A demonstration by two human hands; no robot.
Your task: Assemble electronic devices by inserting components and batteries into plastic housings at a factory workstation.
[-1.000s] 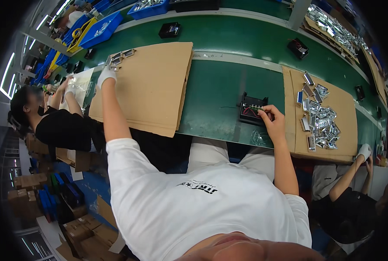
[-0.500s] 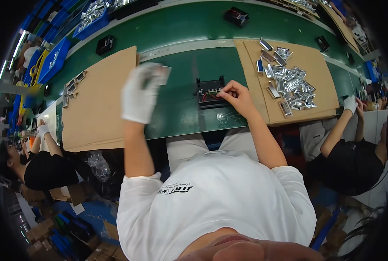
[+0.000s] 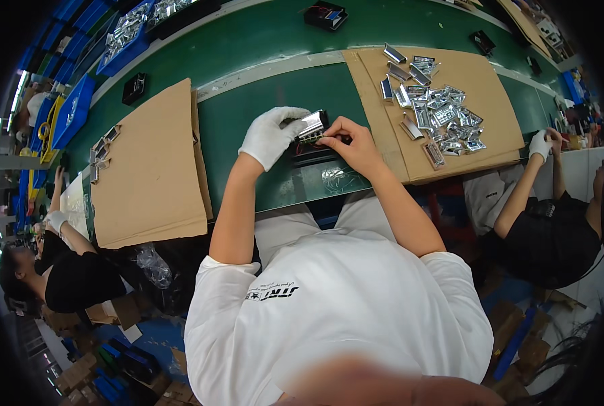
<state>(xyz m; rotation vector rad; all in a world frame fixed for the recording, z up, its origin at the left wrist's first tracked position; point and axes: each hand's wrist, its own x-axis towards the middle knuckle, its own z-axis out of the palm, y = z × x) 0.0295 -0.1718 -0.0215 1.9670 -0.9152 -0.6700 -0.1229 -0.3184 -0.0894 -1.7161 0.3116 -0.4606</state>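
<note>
In its white glove, my left hand (image 3: pixel 272 137) grips a shiny silver metal cover (image 3: pixel 312 122) between thumb and fingers, tilted over a small black plastic case (image 3: pixel 313 155). The case lies open on the green bench in front of me, with red wires inside. My bare right hand (image 3: pixel 357 146) pinches the right end of a narrow green circuit board (image 3: pixel 310 138) at the case. The metal cover sits just behind this board; whether the two touch, I cannot tell. My fingers hide part of the case.
A cardboard sheet (image 3: pixel 146 183) on the left carries several silver pieces (image 3: pixel 100 154). Another sheet (image 3: pixel 376 115) on the right bears a heap of metal covers (image 3: pixel 447 118). Black cases (image 3: pixel 326 15) stand farther back. Co-workers sit at both sides.
My left hand has come rightward with the metal cover, from above the bench's left part to the black case. My right hand stays at the circuit board. The view has shifted slightly.
</note>
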